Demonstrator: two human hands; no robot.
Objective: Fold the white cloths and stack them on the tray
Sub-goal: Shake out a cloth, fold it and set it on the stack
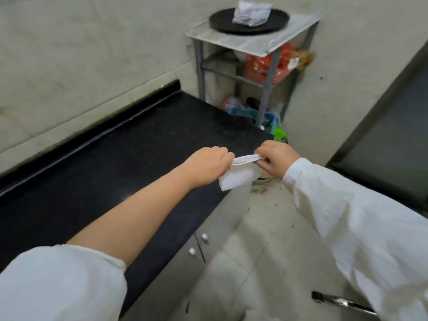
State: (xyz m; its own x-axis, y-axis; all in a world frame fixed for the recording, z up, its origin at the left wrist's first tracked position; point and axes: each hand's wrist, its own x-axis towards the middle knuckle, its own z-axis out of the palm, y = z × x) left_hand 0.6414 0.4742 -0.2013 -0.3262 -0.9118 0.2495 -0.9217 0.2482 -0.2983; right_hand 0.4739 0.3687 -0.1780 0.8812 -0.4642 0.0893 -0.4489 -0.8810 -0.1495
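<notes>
Here, a folded white cloth (236, 179), layered top edge pinched between left hand (208, 164) and right hand (276, 158).

Walls (92, 42): pale beige, plain, with thin lines like tile joints
Counter (115, 158): black stone top with small speckles, it runs along the left wall and has a low black raised edge at the back
Cabinet doors (208, 228): grey, under the counter, with small white knobs (204, 236)
Floor (266, 228): light tiles, some dark spots of dirt near the counter end
Shelf stand (266, 89): grey metal legs and a white top, it stands in the corner behind the counter; red and blue bags lie on its lower levels
Door (393, 135): dark grey, at the right side
Light: soft and even
</notes>
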